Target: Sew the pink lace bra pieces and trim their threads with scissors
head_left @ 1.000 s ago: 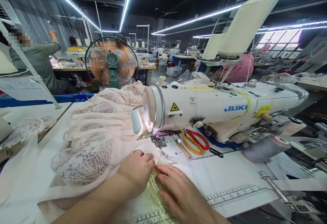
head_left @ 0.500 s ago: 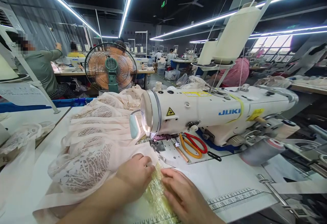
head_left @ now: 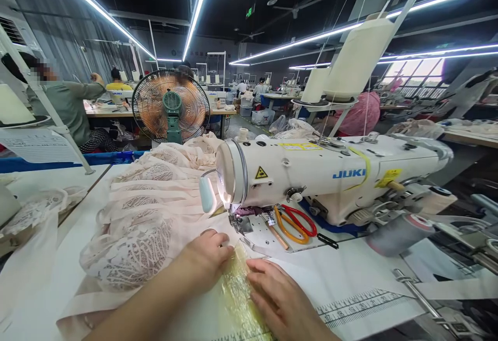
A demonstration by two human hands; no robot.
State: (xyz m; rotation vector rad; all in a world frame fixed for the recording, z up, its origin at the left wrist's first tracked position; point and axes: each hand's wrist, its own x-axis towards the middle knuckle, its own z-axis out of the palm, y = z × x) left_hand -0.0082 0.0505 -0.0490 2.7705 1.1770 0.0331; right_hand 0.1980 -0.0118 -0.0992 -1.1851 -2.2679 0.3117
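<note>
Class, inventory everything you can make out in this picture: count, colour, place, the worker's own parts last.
Sewing machine: one nearby, white, right of centre
Tabletop: one, white, beneath fabric
Lacy fabric pieces: several, pale pink, left of machine
Shiny strip: one, yellowish, between the grips
Handle loops: two, orange and red, beneath machine arm
Fan: one, black and green, behind fabric
Large thread cones: at least two, cream, above machine
Spool: one large, grey, right foreground
Co-workers: several, mixed clothing, background
Ceiling lights: several, white, overhead
Left grip: one, bare, strip's left edge
Right grip: one, bare, strip's right edge
</note>
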